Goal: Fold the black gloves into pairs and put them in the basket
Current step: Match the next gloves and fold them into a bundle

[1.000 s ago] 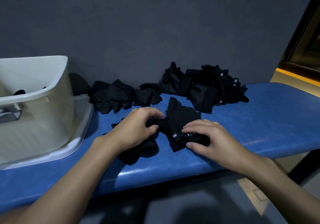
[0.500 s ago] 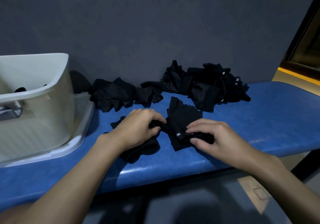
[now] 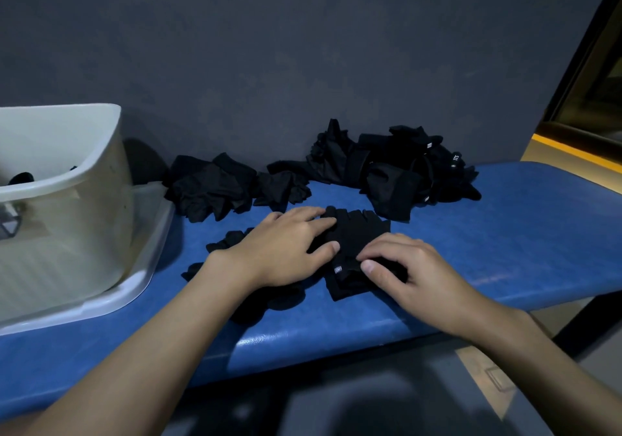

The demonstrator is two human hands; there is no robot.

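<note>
Pinning the black glove [image 3: 363, 233] with flat, straight fingers, left hand [image 3: 279, 253] covers its left side; right hand [image 3: 420, 277] pinches the near cuff, long axis pointing wallward.

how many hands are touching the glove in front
2. The left hand presses flat on the finger end of the front glove; the right hand pinches its cuff end.

Black is being shown by the gloves [image 3: 356, 233], blue by the bench [image 3: 505, 233], off-white by the basket [image 3: 67, 206], grey by the wall [image 3: 303, 48].
</note>
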